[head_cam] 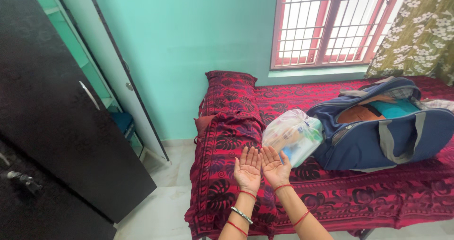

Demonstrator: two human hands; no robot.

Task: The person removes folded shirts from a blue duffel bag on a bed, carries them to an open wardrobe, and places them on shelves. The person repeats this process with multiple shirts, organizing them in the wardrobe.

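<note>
My left hand (248,168) and my right hand (275,167) are held side by side, palms up and empty, over the near left part of a bed with a red patterned cover (340,192). Red threads circle both wrists, and a silver bangle sits on the left forearm. Just beyond my right hand lies a clear plastic bag (294,133) stuffed with small items. Right of the bag rests a navy duffel bag (388,131) with grey straps, unzipped, with folded orange and teal clothes showing inside.
A red patterned pillow (231,91) lies at the bed's head by the turquoise wall. A black wardrobe door (56,112) stands open at left, above pale floor tiles (165,207). A red-barred window (331,22) and a floral curtain (421,27) are behind the bed.
</note>
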